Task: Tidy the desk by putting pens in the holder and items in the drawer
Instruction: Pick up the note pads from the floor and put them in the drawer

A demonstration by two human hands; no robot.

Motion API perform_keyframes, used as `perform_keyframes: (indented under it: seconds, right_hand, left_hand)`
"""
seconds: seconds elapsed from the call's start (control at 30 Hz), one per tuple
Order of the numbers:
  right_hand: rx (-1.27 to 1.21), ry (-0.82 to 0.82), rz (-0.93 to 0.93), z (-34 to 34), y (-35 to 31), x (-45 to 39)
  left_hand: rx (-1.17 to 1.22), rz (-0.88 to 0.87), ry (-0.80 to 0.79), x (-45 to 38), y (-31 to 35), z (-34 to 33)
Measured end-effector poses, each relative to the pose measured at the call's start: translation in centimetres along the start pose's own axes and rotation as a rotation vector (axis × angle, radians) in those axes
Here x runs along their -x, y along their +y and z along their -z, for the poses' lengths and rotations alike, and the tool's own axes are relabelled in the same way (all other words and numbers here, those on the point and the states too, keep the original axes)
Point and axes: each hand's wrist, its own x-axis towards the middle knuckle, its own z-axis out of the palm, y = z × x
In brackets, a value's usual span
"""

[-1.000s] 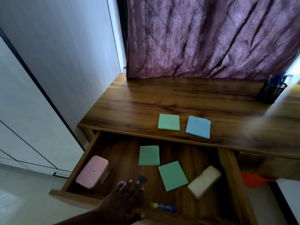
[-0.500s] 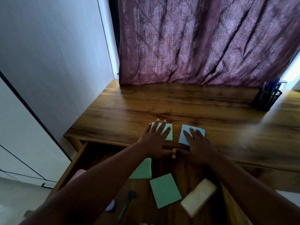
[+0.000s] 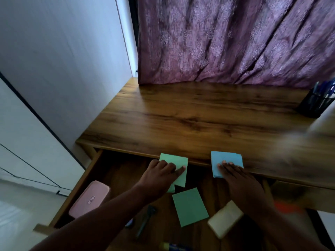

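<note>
The open wooden drawer (image 3: 119, 174) sits under the desk (image 3: 190, 115) front edge. My left hand (image 3: 159, 178) grips a light green note pad (image 3: 176, 163), which sticks out past the desk edge over the drawer. My right hand (image 3: 241, 183) has its fingers on a blue note pad (image 3: 226, 159), which also overhangs the edge; the thumb is hidden. A black mesh pen holder (image 3: 315, 105) with blue pens stands at the far right of the desk.
In the drawer lie a pink case (image 3: 89, 198), a green note (image 3: 189, 207), another green note (image 3: 171, 189) mostly under my left hand, a cream block (image 3: 224, 219), a dark pen (image 3: 145, 221) and a glue stick (image 3: 174, 247). A purple curtain (image 3: 226, 42) hangs behind the desk.
Both hands have drawn the green and blue pads from further in on the desk to its front edge, so they now overhang the drawer. One second ago the left hand was inside the drawer.
</note>
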Motion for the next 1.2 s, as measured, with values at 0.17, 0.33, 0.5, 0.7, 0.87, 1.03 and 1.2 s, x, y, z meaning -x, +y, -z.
perform_keyframes:
  seconds: [0.17,0.33,0.5,0.7,0.87,1.03,1.2]
  right_hand:
    - [-0.103,0.034,0.264,-1.5,-5.1,3.3]
    - [-0.079,-0.054,0.404,-5.2,-8.8,2.8]
    - [-0.062,-0.127,0.289,-6.2,-11.7,-0.9]
    - [0.019,-0.006,0.104,-7.6,-9.4,-4.3]
    - [0.022,-0.181,-0.021,-8.1,-7.1,-5.7]
    - [-0.158,-0.264,-0.086,-10.0,-6.6,-5.2]
    - [-0.337,-0.351,-0.156,-9.7,-6.4,-4.1]
  left_hand:
    - [0.114,-0.119,0.166,4.3,1.4,1.3]
    - [0.059,-0.074,-0.116,8.8,-1.9,3.0]
    - [0.062,0.159,-0.294,8.5,-6.0,2.4]
    - [-0.059,0.368,-0.506,5.9,-8.3,-1.0]
    - [0.055,0.546,-0.576,5.2,-7.4,-4.5]
    - [0.266,0.662,-0.707,5.4,-5.5,-6.1]
    - [0.327,0.683,-0.756,5.4,-5.3,-5.3]
